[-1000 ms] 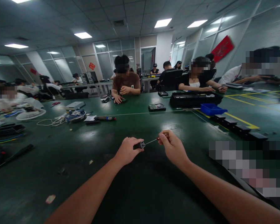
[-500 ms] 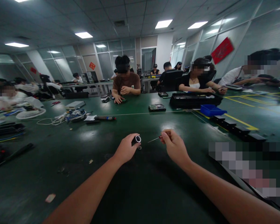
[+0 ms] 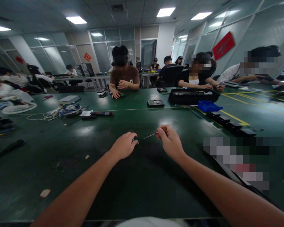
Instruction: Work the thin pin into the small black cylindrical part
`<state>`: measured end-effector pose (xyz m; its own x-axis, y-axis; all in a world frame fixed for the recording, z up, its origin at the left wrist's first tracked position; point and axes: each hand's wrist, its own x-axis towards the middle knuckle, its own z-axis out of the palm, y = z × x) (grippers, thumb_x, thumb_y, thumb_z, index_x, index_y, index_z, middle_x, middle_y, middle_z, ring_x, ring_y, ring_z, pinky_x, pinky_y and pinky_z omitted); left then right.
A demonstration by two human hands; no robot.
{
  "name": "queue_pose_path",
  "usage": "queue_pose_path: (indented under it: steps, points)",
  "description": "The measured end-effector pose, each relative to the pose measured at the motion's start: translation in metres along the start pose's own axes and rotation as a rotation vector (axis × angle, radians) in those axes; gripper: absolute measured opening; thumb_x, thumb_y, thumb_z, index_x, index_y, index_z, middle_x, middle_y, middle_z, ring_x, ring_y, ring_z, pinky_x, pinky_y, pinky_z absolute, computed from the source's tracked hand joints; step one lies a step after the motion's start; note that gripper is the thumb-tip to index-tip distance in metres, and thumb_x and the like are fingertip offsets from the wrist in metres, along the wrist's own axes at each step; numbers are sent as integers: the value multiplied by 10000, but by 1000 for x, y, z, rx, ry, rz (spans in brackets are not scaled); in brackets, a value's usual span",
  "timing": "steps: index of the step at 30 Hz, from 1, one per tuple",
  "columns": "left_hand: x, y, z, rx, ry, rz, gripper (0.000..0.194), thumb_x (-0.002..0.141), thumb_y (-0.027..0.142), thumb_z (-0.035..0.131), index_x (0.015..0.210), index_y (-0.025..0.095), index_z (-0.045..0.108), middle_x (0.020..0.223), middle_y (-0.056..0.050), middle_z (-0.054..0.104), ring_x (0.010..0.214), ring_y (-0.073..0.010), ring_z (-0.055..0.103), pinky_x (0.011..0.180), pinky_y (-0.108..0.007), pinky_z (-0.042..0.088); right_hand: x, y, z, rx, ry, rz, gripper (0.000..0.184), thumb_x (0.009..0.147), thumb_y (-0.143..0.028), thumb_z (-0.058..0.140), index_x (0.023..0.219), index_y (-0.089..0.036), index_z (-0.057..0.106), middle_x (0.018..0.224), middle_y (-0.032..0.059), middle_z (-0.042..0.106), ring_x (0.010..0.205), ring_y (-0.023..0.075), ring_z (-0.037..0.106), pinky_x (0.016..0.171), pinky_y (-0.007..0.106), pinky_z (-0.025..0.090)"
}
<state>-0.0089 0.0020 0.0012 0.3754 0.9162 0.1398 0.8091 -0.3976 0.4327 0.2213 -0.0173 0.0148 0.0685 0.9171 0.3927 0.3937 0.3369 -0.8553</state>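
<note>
My left hand (image 3: 123, 146) is low over the green tabletop, fingers curled round a small dark cylindrical part (image 3: 133, 139) that they mostly hide. A small ring-like piece (image 3: 137, 143) lies by its fingertips, partly covered. To the right, my right hand (image 3: 171, 141) is closed in a pinch on a slim screwdriver (image 3: 150, 136) with a reddish handle. Its thin metal shaft points left and slightly down at the left hand, with a gap between the tip and the fingers.
Ahead lies a hard drive (image 3: 155, 103). A blue bin (image 3: 208, 106) and a row of black blocks (image 3: 229, 123) stand at right. Tools (image 3: 101, 113) and a cable bundle (image 3: 69, 110) lie at left. Several people sit across the green table (image 3: 132, 195).
The dark cylinder's white-rimmed end faced me before; now the part is turned and mostly covered by my left fingers. The screwdriver remains in my right hand. The view has tilted down slightly.
</note>
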Motion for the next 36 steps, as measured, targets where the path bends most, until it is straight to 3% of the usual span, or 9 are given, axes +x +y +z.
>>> queue_pose_path:
  steps: [4,9,14,19,22,29,36]
  points:
    - [0,-3,2,138,-21,19,388,947,414,489,1247,229,651,1102,-120,637,1011,-283,600,900,-410,476,0,1,0,6,-11,8,232,964,-426,475,913,-229,587,762,27,665,720,200,627,713,351,476]
    - [-1,-1,2,204,-86,59,321,942,389,506,1166,243,683,1064,-114,629,976,-281,605,823,-377,496,0,2,2,33,-35,19,233,957,-433,488,914,-227,589,771,30,663,717,197,626,699,345,484]
    - [-2,3,5,172,-58,59,331,925,407,551,1193,245,661,1076,-110,617,983,-271,600,838,-366,497,0,2,3,49,-39,14,232,955,-431,483,889,-232,582,740,23,646,695,191,617,684,338,482]
    - [-1,7,5,161,-70,62,238,929,374,539,1072,223,656,1031,-88,630,936,-246,607,799,-339,490,1,3,4,55,-51,23,242,943,-446,496,894,-229,592,737,17,650,689,188,618,682,336,482]
    - [-2,7,2,118,-18,16,205,918,361,539,1030,214,627,960,-72,652,864,-234,610,743,-331,471,1,3,4,67,-59,33,239,943,-445,494,896,-232,592,744,18,651,701,188,620,688,335,488]
    - [5,-13,-9,-272,222,-130,244,874,355,520,1011,219,668,935,-35,682,809,-188,601,720,-294,435,1,5,5,119,-73,28,232,945,-428,495,886,-227,594,746,13,636,702,178,613,686,334,488]
    - [13,-43,-38,-884,432,-410,204,785,379,556,789,177,583,682,-4,542,537,-112,447,462,-210,290,0,5,5,122,-84,36,233,948,-420,497,883,-222,600,743,12,632,701,176,608,692,337,484]
